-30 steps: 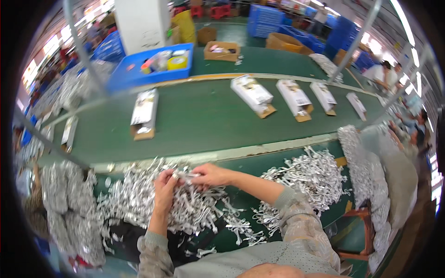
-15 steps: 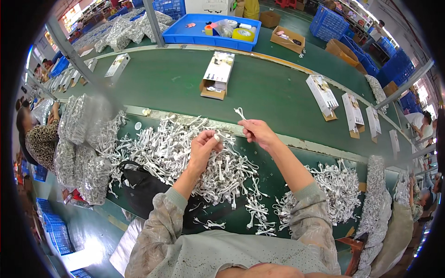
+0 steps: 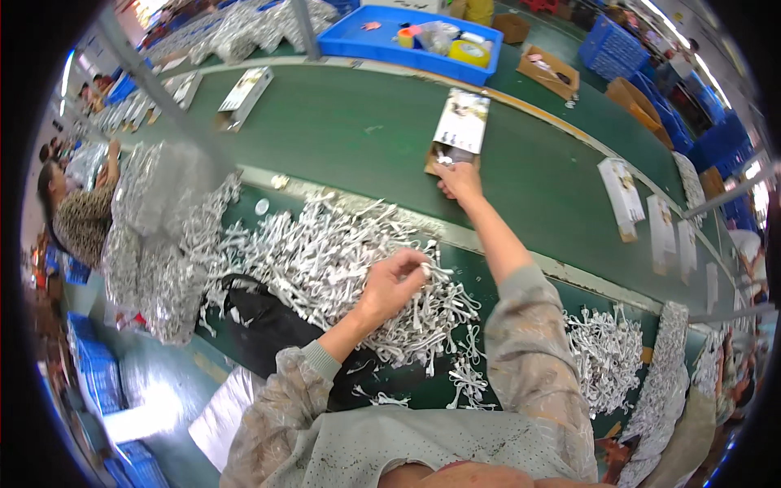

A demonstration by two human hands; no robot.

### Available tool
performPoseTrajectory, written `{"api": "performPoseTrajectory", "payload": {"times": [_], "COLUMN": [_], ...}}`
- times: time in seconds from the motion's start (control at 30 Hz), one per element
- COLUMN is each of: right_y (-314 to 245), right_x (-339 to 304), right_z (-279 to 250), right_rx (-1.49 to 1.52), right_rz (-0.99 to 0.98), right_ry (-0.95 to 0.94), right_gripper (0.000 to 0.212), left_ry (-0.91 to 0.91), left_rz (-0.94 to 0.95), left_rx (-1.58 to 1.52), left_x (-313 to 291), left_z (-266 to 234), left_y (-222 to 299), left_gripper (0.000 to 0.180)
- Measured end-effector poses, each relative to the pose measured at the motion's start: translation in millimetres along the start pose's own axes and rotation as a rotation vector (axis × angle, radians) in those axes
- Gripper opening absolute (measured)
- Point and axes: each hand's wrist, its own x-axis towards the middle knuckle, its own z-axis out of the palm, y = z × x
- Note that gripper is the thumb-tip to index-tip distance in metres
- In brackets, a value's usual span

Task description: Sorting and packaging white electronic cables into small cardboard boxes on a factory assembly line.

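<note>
Fingers of the right hand (image 3: 460, 180) pinch a small white plastic piece at the mouth of an open printed cardboard box (image 3: 455, 130) mid-belt on the green conveyor belt (image 3: 358, 130) — reaching across its near edge. Left hand (image 3: 392, 285) curls, gripping pieces from the heap of white plastic pieces (image 3: 325, 260) — ready stock.

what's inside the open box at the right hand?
The right hand reaches the open end of the box on the green belt; small white pieces show at its mouth. The interior is hidden.

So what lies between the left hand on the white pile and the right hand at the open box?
In the head view, between the left hand and right hand lie more of the white pile, the pale metal belt edge and bare green belt before the box.
</note>
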Motion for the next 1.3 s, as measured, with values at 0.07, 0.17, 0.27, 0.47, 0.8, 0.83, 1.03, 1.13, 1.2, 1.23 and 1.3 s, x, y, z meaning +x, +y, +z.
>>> {"api": "performPoseTrajectory", "payload": {"times": [0.07, 0.17, 0.27, 0.47, 0.8, 0.83, 1.03, 1.13, 1.2, 1.23, 1.3], "right_y": [-10.3, -39.8, -32.8, 6.1, 75.2, 75.7, 63.0, 64.4, 64.1, 68.8, 77.2], "right_x": [-37.3, -101.0, -142.8, -190.5, -242.2, -247.3, -281.1, -291.2, -304.8, -311.6, -326.5], "right_z": [1.3, 6.8, 18.2, 7.1, -61.7, -67.5, -77.1, -74.8, -74.3, -74.3, -73.4], "right_rx": [-0.364, -0.183, -0.044, -0.24, -0.479, -0.469, -0.265, -0.212, -0.237, -0.283, -0.419], "right_rz": [-0.433, -0.61, -0.707, -0.824, -0.618, -0.567, -0.356, -0.39, -0.416, -0.481, -0.583], "right_ry": [0.197, -0.043, -0.412, -0.321, -0.112, -0.073, 0.086, 0.096, 0.112, 0.154, 0.209], "right_gripper": [0.034, 0.033, 0.035, 0.029, 0.013, 0.014, 0.021, 0.019, 0.015, 0.014, 0.021], "left_ry": [-0.033, -0.078, -0.156, -0.153, 0.101, 0.141, -0.378, -0.285, -0.177, -0.14, -0.057], "left_rz": [0.285, 0.557, 0.629, 0.435, 0.317, 0.34, 0.375, 0.394, 0.341, 0.38, 0.48], "left_rx": [0.394, 0.641, 0.843, 1.301, 1.445, 1.441, 1.181, 1.265, 1.239, 1.268, 1.277], "left_x": [-10.1, -17.1, -25.6, -53.0, -53.4, -56.7, -103.8, -86.2, -76.5, -75.2, -83.1], "left_z": [-3.9, -11.7, -24.6, -64.1, -110.0, -102.7, -11.3, -13.9, -22.8, -27.8, -26.3], "left_y": [22.0, 25.4, 29.6, 24.6, 30.6, 33.5, 28.7, 5.1, 6.5, 9.5, 30.9], "left_gripper": [0.013, 0.018, 0.023, 0.033, 0.043, 0.042, 0.062, 0.059, 0.057, 0.056, 0.051]}}
